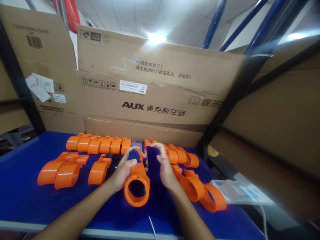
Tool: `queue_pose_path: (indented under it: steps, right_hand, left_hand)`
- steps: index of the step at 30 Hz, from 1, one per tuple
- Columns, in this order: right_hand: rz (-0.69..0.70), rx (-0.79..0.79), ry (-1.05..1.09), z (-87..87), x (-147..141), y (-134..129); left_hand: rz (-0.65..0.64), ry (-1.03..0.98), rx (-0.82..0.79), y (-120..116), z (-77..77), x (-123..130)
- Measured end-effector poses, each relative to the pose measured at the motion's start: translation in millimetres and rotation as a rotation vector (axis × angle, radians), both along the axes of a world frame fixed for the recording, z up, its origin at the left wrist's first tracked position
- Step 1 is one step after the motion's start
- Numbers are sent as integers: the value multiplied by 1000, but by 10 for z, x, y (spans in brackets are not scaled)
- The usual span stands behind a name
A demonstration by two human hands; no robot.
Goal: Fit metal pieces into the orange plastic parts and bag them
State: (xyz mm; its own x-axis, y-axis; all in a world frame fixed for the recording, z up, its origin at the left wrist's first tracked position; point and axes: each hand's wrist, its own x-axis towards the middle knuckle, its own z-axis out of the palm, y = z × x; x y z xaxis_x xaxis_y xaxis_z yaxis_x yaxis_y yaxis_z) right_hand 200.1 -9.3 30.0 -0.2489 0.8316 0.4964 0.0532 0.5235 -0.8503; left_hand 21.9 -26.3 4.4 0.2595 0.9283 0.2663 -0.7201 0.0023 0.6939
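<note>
Between the two hands, on the left one's side, lies the orange holder [137, 174], raised over the worktop [22, 166]. Its ring faces the wearer, and its long axis runs from that ring away toward the carton [150, 91], with the handle at the far end. The left hand [124, 170] wraps the handle from the left, its thumb across the top, the fingers bent close with little gap. A dark blue patch [135, 155] covers part of the handle beside that thumb; whether it is a separate piece, I cannot tell.

To the right of the holder, the right hand [165, 168] has its fingers curled, half closed, at the right edge of a dark blue sheet [153, 163], which it appears to pinch. The sheet extends from the far side toward the wearer, roughly alongside the holder's axis, with a narrow gap between them. So the left hand is at the holder, while the right is just across the sheet from it.

Other holders sit apart on both sides, including a left row [95, 145] near the carton.
</note>
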Motion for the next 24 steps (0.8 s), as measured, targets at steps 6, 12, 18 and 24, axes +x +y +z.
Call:
queue_pose_path:
  steps: [6,12,18,24]
  right_hand:
    - [-48,111,14,217,32,-87]
    - [-36,278,-76,246,90,-102]
    - [-5,366,-166,246,94,-135]
    - [-35,417,-205,214,72,-100]
  left_hand:
    - [140,-28,65,29,-8,-23]
    - [372,129,205,2,37,-32]
    - [417,163,219,-8,22,-36]
    - [449,215,337,51,-44,-50]
